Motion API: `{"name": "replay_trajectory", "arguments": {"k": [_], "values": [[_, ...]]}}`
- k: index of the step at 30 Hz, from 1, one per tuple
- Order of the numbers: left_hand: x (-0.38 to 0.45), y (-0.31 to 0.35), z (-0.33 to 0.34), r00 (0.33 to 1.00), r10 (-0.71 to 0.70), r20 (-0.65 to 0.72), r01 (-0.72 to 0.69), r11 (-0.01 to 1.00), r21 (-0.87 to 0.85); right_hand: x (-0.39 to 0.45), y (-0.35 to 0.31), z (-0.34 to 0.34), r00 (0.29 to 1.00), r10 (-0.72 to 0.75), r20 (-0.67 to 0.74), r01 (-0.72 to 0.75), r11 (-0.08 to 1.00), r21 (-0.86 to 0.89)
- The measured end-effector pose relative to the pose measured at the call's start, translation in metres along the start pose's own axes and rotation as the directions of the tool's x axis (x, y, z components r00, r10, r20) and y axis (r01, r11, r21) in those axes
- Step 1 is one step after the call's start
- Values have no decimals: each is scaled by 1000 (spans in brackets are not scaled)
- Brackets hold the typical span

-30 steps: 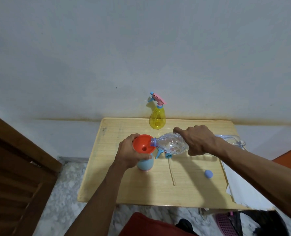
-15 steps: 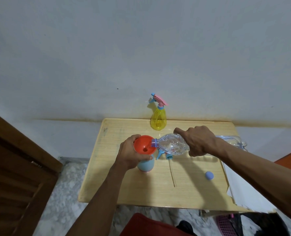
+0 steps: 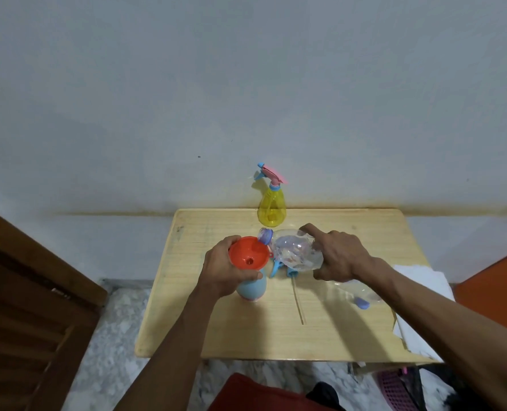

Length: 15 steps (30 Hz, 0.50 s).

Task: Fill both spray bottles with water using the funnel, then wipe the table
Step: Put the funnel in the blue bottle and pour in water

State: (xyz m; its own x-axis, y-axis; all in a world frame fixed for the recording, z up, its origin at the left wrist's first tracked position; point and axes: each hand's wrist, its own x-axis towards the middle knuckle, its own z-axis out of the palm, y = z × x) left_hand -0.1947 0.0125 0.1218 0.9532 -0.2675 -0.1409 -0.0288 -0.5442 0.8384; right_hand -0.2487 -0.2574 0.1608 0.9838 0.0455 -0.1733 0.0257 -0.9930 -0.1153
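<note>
Two hands at work in the single head view, both occupied.

Left hand (image 3: 221, 269): fingers curled round the orange funnel (image 3: 248, 256) and the neck of the light blue spray bottle (image 3: 252, 287), which stands upright on the wooden table (image 3: 216, 336) directly beneath the palm. Funnel seated in the bottle's mouth.

Right hand (image 3: 339, 256): clenched round the base of a clear plastic water bottle (image 3: 295, 252), held nearly on its side, its blue-ringed mouth at the funnel's far rim, just beside the left thumb. Whether water is running at this instant cannot be told.

Yellow spray bottle (image 3: 271, 210): upright with its pink and blue trigger head fitted, beyond both hands at the table's far edge.

Loose trigger head (image 3: 279, 266), blue: lying on the table between the hands, under the water bottle.

Small blue cap (image 3: 364, 304): on the table below the right wrist, beside clear plastic that is hard to identify.

White cloth or paper (image 3: 418, 292): off the right forearm, at the table's edge.

Step in hand, as judged: filling the blue bottle; whether the yellow one has been filled cannot be told. Next move calls for a steady tilt with the mouth kept over the funnel, the left hand bracing against tipping, then refitting the trigger head.
</note>
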Motion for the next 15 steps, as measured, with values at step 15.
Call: {"name": "replay_trajectory", "arguments": {"k": [15], "values": [[4,-2,3,1000,-1,-30,3,998,62,-37,26,34,737,591,-329,-4,491,871]]}}
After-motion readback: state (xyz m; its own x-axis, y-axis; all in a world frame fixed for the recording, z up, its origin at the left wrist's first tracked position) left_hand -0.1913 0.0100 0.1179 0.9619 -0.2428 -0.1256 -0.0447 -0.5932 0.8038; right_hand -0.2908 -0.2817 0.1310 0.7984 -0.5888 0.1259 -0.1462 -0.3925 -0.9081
